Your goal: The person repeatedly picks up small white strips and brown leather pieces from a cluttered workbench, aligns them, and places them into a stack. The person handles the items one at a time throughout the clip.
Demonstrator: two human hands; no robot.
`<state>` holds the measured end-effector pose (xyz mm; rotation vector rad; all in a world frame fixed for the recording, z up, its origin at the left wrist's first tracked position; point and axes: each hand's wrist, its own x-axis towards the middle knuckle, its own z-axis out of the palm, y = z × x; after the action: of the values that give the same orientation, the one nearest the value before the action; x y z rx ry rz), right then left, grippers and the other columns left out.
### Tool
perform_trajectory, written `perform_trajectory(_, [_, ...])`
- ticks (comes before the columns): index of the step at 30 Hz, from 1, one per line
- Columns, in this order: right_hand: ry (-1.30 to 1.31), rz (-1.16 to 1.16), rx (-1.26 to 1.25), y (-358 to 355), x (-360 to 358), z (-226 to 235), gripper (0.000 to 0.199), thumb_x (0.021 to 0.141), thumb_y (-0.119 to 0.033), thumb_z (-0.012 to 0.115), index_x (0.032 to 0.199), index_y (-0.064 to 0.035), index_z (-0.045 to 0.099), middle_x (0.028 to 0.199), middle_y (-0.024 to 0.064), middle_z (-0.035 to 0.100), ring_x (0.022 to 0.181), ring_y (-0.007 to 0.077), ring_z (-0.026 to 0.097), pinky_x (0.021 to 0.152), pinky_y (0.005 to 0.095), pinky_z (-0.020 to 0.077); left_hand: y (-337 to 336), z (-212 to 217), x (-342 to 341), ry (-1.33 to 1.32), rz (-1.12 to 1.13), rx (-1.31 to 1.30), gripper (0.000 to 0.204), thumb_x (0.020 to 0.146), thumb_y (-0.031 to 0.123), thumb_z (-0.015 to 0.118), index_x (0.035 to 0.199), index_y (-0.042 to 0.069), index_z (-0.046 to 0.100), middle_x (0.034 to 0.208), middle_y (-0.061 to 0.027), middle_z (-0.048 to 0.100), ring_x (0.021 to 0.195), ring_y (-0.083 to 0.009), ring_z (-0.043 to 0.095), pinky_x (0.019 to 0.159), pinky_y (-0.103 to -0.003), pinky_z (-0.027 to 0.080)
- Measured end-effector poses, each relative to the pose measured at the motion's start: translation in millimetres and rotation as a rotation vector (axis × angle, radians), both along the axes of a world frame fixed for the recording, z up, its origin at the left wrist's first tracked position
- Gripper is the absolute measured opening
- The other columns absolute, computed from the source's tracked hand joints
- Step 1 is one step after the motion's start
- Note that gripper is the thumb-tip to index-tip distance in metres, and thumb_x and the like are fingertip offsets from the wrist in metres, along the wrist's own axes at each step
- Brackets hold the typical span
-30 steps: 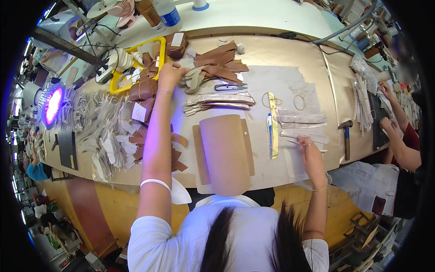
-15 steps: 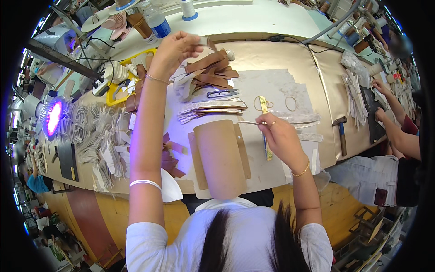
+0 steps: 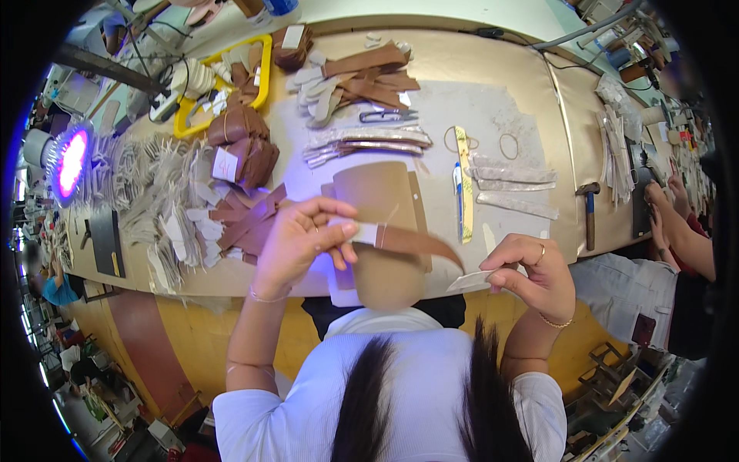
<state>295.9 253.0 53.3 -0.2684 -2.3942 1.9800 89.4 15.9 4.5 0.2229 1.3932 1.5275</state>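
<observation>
In front of my body, my left hand [image 3: 308, 237] pinches the pale end of a brown leather strap [image 3: 422, 241], which curves toward the right. My right hand [image 3: 536, 277], to the right, is closed on a thin whitish strip [image 3: 471, 280] whose tip points left, close to the strap's far end. Beneath the strap stands a tan curved form [image 3: 377, 192] on the table. Behind that form lies a stack of pale strips [image 3: 369, 145]. Farther back are small scissors-like snips [image 3: 386, 116] and a heap of brown straps with pale ends [image 3: 362, 81].
Left of the form are brown straps [image 3: 250, 219], bundled brown leather pieces [image 3: 242, 146] and a yellow basket [image 3: 265, 77]. Right of it lie a yellow ruler [image 3: 464, 185], a pen [image 3: 457, 189], pale strips [image 3: 512, 179] and a hammer [image 3: 589, 215]. Another person's arms [image 3: 681, 231] work at the far right.
My left hand has come back from the far heap toward my body with a brown strap. My right hand has moved nearer and to the right, still holding the whitish strip.
</observation>
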Motion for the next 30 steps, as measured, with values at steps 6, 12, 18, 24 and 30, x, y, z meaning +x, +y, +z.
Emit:
perform_trajectory(6, [-0.315, -0.041, -0.071, -37.0, -39.1, -22.0, 0.014, 0.084, -0.012, 0.068, 0.086, 0.0011, 0.067, 0.065, 0.003, 0.063, 0.055, 0.0062, 0.058, 0.051, 0.0192, 0.0451, -26.5, -26.2, 33.8, -0.099, 0.119, -0.02, 0.021, 0.089, 0.005, 0.06, 0.106, -0.007, 0.06, 0.086, -0.013, 0.065, 0.071, -0.0184, 0.068, 0.062, -0.026, 0.058])
perform_trajectory(12, [-0.36, 0.089, 0.003, -69.4, -71.5, -27.0, 0.014, 0.084, -0.012, 0.069, 0.085, 0.0024, 0.067, 0.067, 0.0034, 0.064, 0.057, 0.0068, 0.06, 0.053, 0.0198, 0.0472, -32.4, -20.1, 41.0, -0.09, 0.126, 0.017, 0.033, 0.097, 0.019, 0.05, 0.113, -0.009, 0.056, 0.094, -0.0194, 0.066, 0.079, -0.0233, 0.069, 0.069, -0.029, 0.059])
perform_trajectory(18, [-0.339, 0.11, 0.106, -77.8, -81.4, -30.9, 0.015, 0.085, -0.013, 0.067, 0.084, 0.0021, 0.066, 0.064, 0.0037, 0.064, 0.054, 0.0073, 0.06, 0.052, 0.0205, 0.0474, -38.6, -22.0, 40.1, -0.165, 0.119, 0.087, 0.047, 0.1, 0.031, 0.042, 0.113, -0.013, 0.054, 0.097, -0.0218, 0.065, 0.084, -0.0264, 0.069, 0.072, -0.031, 0.059])
perform_trajectory(24, [-0.352, 0.111, 0.123, -77.9, -83.7, -31.9, 0.016, 0.084, -0.013, 0.067, 0.082, 0.002, 0.066, 0.063, 0.0029, 0.064, 0.053, 0.0068, 0.06, 0.051, 0.0202, 0.0471, -37.8, -20.9, 37.8, -0.175, 0.103, 0.087, 0.041, 0.097, 0.028, 0.052, 0.111, -0.01, 0.058, 0.097, -0.0164, 0.065, 0.082, -0.0199, 0.069, 0.071, -0.025, 0.058])
perform_trajectory(30, [-0.36, 0.113, 0.128, -77.1, -85.1, -31.9, 0.015, 0.084, -0.014, 0.067, 0.082, 0.0017, 0.066, 0.063, 0.0029, 0.064, 0.052, 0.0065, 0.06, 0.051, 0.0199, 0.0469, -37.2, -23.8, 38.5, -0.123, 0.081, 0.053, 0.031, 0.09, 0.008, 0.061, 0.115, -0.01, 0.056, 0.096, -0.0163, 0.067, 0.083, -0.0179, 0.068, 0.072, -0.024, 0.057])
